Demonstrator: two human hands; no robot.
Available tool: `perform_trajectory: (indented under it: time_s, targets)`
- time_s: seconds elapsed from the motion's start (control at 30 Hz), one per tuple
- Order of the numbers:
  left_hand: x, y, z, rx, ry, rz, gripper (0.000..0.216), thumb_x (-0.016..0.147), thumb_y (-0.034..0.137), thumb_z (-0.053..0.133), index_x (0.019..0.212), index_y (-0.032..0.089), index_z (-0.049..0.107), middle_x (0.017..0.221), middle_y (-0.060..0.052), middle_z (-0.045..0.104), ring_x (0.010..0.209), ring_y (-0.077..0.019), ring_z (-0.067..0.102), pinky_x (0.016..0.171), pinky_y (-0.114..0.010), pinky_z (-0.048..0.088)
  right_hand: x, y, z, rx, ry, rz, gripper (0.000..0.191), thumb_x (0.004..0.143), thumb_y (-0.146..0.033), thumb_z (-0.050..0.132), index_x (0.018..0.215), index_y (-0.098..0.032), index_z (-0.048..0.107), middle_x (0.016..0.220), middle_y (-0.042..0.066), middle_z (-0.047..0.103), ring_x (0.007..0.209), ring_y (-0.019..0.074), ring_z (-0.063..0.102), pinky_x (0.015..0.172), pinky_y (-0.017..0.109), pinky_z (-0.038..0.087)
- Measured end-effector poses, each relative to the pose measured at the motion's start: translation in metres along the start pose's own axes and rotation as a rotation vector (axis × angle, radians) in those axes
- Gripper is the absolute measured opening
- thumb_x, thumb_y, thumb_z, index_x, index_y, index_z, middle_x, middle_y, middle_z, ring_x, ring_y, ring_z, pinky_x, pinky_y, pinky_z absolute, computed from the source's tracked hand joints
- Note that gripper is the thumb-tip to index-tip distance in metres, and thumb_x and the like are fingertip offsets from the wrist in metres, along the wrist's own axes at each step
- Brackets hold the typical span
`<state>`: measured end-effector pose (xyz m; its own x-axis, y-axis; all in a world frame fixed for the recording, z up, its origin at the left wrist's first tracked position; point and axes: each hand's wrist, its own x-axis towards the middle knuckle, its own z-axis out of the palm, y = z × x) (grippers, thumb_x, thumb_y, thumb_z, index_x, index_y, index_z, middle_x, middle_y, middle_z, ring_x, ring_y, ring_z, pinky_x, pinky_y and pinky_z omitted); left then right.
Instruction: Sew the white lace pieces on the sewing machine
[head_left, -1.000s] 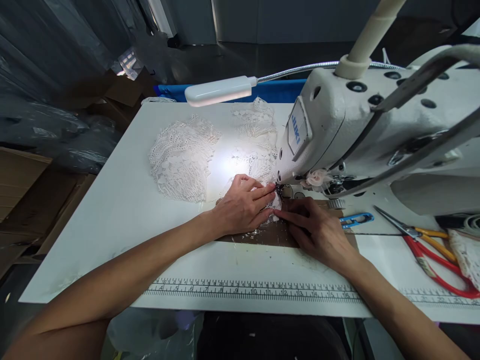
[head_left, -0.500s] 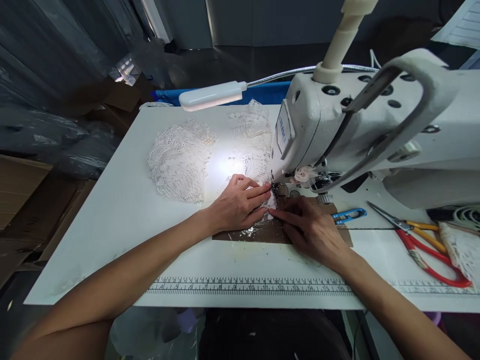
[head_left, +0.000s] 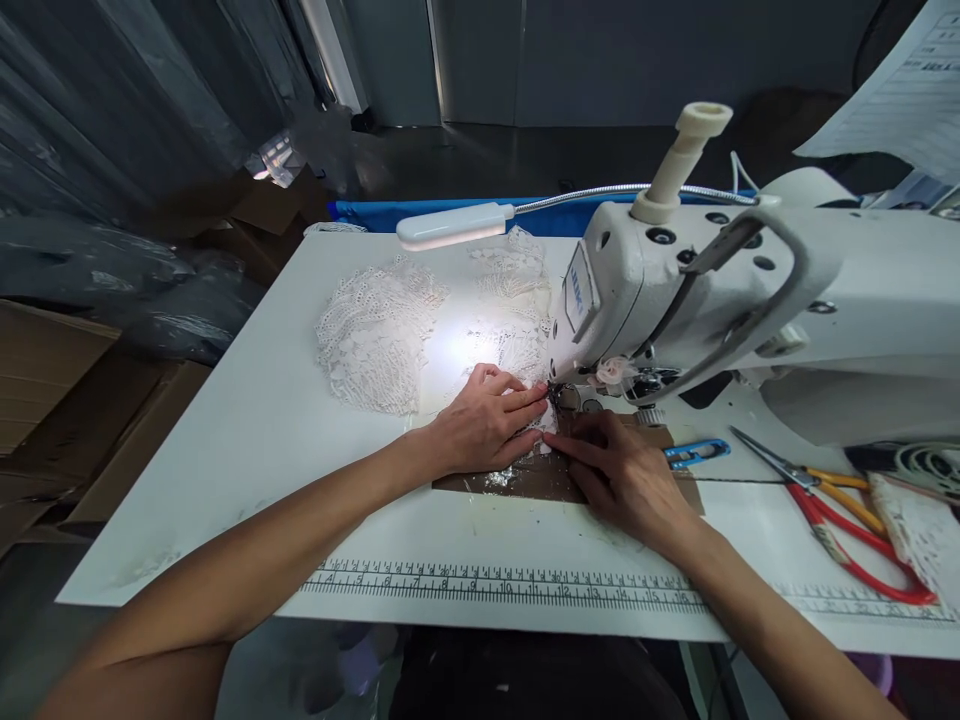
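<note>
While both flat-spread hands, left hand [head_left: 487, 428] and right hand [head_left: 626, 476], are pressing it, the lace piece [head_left: 541, 428] (soft, light, snag-prone) is lying under the needle.

White table [head_left: 247, 440] bears lace [head_left: 379, 335], sewing machine [head_left: 750, 300], scissors [head_left: 847, 500].

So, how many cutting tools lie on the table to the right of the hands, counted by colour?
Blue thread snips: 1
Red-handled scissors: 1
Yellow-handled scissors: 1
Total: 3
</note>
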<state>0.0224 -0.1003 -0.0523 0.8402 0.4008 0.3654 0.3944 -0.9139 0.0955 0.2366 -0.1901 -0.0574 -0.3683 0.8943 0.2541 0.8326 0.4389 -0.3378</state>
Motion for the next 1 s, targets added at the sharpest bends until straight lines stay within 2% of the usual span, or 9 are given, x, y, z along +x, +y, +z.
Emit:
perform_trajectory:
  time_s: [0.3,0.4,0.5,0.6,0.8,1.0]
  targets:
    - [0.001,0.002,-0.002,0.080,0.000,0.024,0.030,0.096,0.032,0.043,0.118,0.017,0.058,0.129,-0.010,0.058,0.103,-0.0244,0.055,0.095,-0.048,0.037,0.000,0.002,0.000,0.037,0.012,0.017,0.037,0.090,-0.020,0.045,0.119,-0.032,0.067,0.105,0.009,0.060,0.087,0.0214,0.059,0.071,0.037,0.052]
    - [0.003,0.005,-0.002,0.155,0.011,0.042,0.029,0.096,0.028,0.043,0.115,0.012,0.059,0.121,-0.013,0.061,0.096,-0.0226,0.057,0.095,-0.047,0.039,-0.001,0.004,0.002,0.059,0.012,0.004,0.037,0.089,-0.019,0.048,0.118,-0.032,0.067,0.105,0.009,0.060,0.089,0.0212,0.059,0.076,0.038,0.052]
    - [0.003,0.008,-0.001,0.183,0.046,0.102,0.022,0.095,0.020,0.043,0.106,0.013,0.061,0.109,-0.010,0.066,0.087,-0.0182,0.058,0.095,-0.044,0.042,-0.002,0.006,0.002,0.069,0.007,0.001,0.037,0.088,-0.018,0.051,0.118,-0.031,0.067,0.107,0.009,0.059,0.089,0.0210,0.059,0.076,0.037,0.052]
    - [0.003,0.009,0.000,0.177,0.070,0.144,0.019,0.095,0.018,0.044,0.101,0.015,0.063,0.105,-0.007,0.067,0.086,-0.0162,0.060,0.098,-0.043,0.043,-0.002,0.007,0.001,0.066,-0.003,-0.007,0.038,0.087,-0.017,0.052,0.120,-0.031,0.066,0.107,0.009,0.059,0.089,0.0210,0.059,0.077,0.037,0.052]
    - [0.002,0.009,-0.001,0.085,0.075,0.086,0.019,0.094,0.020,0.047,0.105,0.017,0.063,0.111,-0.006,0.067,0.088,-0.0151,0.063,0.106,-0.049,0.039,0.000,0.006,-0.001,0.054,-0.018,-0.010,0.036,0.088,-0.018,0.052,0.119,-0.030,0.066,0.107,0.009,0.059,0.088,0.0207,0.059,0.076,0.036,0.053]
    - [0.004,0.010,-0.004,0.091,0.043,0.046,0.020,0.094,0.021,0.048,0.107,0.017,0.063,0.113,-0.006,0.067,0.089,-0.0163,0.063,0.106,-0.053,0.039,0.002,0.004,-0.002,0.047,-0.010,0.004,0.038,0.088,-0.017,0.049,0.120,-0.030,0.066,0.105,0.009,0.060,0.088,0.0214,0.060,0.074,0.036,0.052]
